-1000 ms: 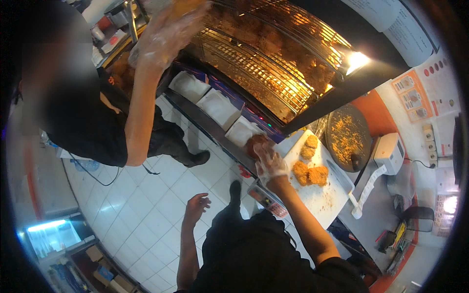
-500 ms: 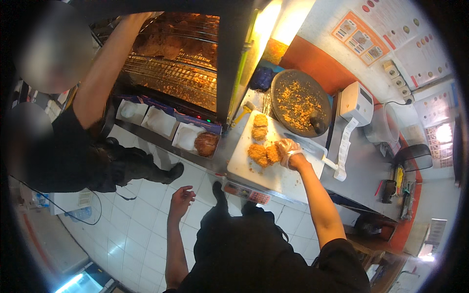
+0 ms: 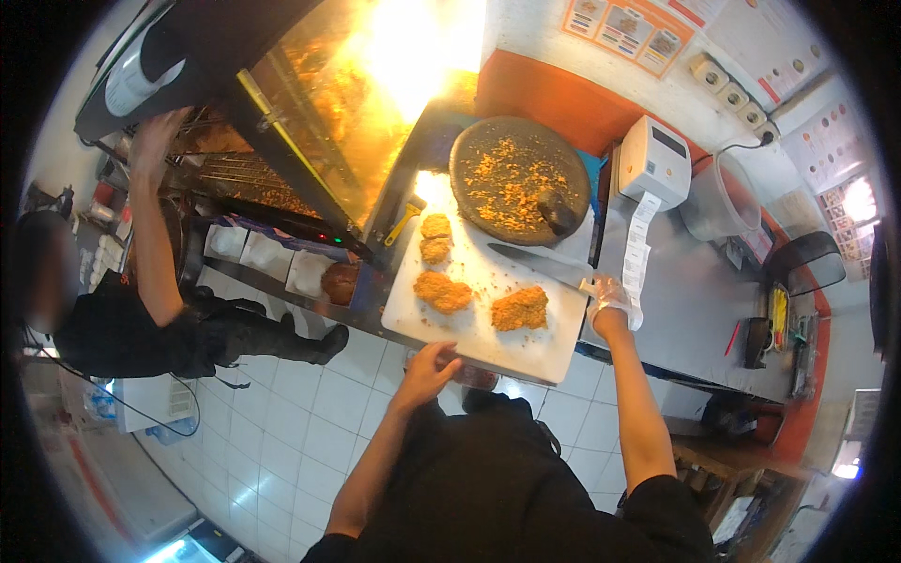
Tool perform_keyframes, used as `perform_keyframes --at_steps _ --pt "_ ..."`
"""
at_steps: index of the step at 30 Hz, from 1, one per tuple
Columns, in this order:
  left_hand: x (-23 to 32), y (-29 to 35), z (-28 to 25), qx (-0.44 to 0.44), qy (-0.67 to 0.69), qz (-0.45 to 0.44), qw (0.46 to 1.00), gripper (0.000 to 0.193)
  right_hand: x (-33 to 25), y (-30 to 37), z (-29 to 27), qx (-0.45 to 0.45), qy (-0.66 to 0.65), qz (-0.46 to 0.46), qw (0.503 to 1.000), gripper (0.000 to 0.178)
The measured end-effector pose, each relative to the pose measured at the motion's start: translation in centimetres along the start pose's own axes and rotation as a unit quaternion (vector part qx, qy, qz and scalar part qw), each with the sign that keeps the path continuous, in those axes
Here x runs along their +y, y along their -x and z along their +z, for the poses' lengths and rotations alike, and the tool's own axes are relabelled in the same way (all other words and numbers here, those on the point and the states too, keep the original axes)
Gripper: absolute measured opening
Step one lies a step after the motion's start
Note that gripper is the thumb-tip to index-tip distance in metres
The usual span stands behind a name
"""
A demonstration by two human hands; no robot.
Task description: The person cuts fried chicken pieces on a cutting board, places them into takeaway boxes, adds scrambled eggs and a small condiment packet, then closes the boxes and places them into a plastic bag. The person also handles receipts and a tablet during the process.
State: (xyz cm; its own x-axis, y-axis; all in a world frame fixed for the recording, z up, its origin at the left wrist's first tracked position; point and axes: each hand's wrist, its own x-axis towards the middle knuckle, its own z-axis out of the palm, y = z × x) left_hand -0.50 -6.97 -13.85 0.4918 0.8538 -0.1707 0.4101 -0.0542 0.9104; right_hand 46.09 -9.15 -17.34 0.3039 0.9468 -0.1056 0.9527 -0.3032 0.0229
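My right hand (image 3: 611, 302), in a clear plastic glove, grips the handle end of a knife (image 3: 537, 262) at the right side of a white cutting board (image 3: 474, 344). The blade lies along the board, pointing left. Several pieces of golden breaded fried chicken are on the board: one piece (image 3: 520, 309) sits apart near the middle, another (image 3: 443, 292) lies left of it, and smaller pieces (image 3: 435, 237) lie farther back. My bare left hand (image 3: 429, 372) hovers by the board's front edge, fingers loosely bent and holding nothing.
A round dark stone mortar (image 3: 521, 178) with crumbs stands behind the board. A yellow-handled tool (image 3: 404, 220) lies left. Right is a white receipt printer (image 3: 654, 161) trailing paper. At left a co-worker (image 3: 122, 319) reaches into a heated cabinet with an open glass door (image 3: 310, 131); boxes (image 3: 308, 274) stand below.
My right hand has left the chicken and moved right to the knife. One piece now lies apart. My left hand has come up to the board. The cabinet door has swung.
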Motion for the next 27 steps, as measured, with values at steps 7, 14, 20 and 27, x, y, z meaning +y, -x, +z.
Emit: perform_keyframes --at_steps 7,14,20,27 --pt "0.2 -6.4 8.5 0.021 -0.018 -0.019 0.999 0.059 0.7 1.2 -2.4 -0.154 -0.107 0.006 0.982 0.042" --pt "2.6 -9.1 8.1 0.13 -0.058 0.002 0.99 0.043 -4.7 12.5 -5.6 -0.179 -0.218 0.078 0.956 0.049" --pt "4.8 -17.2 8.0 0.151 0.016 -0.097 0.984 0.03 -10.7 13.6 -6.3 -0.284 -0.226 0.14 0.921 0.055" --pt "3.6 -20.0 9.0 0.095 -0.037 -0.166 0.981 0.03 -10.9 12.8 -5.7 -0.297 -0.202 0.1 0.928 0.051"
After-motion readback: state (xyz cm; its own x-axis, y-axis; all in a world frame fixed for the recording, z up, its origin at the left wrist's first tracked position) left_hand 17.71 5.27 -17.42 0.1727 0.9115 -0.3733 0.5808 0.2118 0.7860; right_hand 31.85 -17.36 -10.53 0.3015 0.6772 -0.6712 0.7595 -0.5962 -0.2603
